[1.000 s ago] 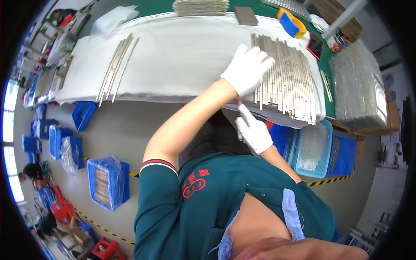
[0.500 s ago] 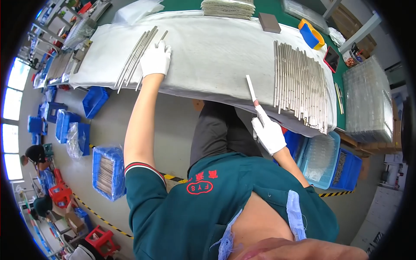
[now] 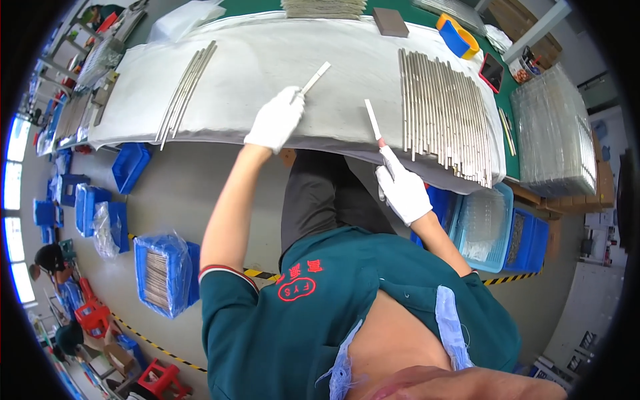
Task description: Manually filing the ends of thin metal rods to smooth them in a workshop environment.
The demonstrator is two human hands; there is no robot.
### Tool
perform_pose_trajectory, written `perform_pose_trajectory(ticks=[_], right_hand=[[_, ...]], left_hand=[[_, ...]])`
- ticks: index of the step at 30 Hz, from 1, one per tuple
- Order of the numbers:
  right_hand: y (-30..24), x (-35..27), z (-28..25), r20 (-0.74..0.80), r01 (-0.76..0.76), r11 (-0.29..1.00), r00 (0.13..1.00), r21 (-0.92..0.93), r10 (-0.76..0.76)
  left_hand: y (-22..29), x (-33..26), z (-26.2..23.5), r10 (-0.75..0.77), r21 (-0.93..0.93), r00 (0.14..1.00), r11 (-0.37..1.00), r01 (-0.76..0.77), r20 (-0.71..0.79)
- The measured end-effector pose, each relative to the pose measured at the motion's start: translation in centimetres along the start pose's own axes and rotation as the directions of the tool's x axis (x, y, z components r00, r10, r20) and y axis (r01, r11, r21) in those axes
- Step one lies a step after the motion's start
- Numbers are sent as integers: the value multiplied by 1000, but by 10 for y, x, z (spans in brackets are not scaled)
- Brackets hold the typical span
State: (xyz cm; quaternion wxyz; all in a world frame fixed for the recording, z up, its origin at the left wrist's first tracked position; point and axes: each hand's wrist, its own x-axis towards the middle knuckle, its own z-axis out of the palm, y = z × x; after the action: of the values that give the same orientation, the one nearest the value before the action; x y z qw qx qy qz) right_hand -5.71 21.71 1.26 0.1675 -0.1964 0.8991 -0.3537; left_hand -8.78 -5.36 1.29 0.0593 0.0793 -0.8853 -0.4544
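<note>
My gloved left hand (image 3: 277, 120) is closed around a slim metal rod (image 3: 315, 79), whose far end sticks out toward the upper right; its rest is hidden by the glove. In my gloved right hand (image 3: 405, 190), a narrow white strip (image 3: 372, 120) with a reddish-brown lower part points up and away from me. Both hands are over the near edge of the cloth-covered table, the strip apart from the rod. A small group of metal rods (image 3: 185, 97) lies to the left, and a wide row of similar rods (image 3: 443, 113) lies to the right.
The white cloth (image 3: 267, 53) hangs over the table's near edge. At the back are a grey-brown block (image 3: 391, 23), a blue-and-yellow holder (image 3: 457, 37) and a phone-like red-edged device (image 3: 491, 73). Clear plastic trays (image 3: 557, 137) stand far right; blue bins (image 3: 167, 273) sit on the floor.
My left hand has moved right and nearer to me from the left rod group, bringing a rod with it. My right hand still holds the white strip. The whole view has shifted slightly.
</note>
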Motion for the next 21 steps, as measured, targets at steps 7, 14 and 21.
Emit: perform_pose_trajectory(ticks=[7,14,21], right_hand=[[36,-4,8,-57,300,709,900,-638,-432],[32,-10,6,-138,173,837,949,-520,-282],[14,-15,2,-75,256,856,944,-450,-322]], left_hand=[[53,-68,18,-246,-300,906,886,355,345],[26,-55,22,-314,-249,853,863,440,418],[28,-44,12,-358,-219,754,810,545,551]])
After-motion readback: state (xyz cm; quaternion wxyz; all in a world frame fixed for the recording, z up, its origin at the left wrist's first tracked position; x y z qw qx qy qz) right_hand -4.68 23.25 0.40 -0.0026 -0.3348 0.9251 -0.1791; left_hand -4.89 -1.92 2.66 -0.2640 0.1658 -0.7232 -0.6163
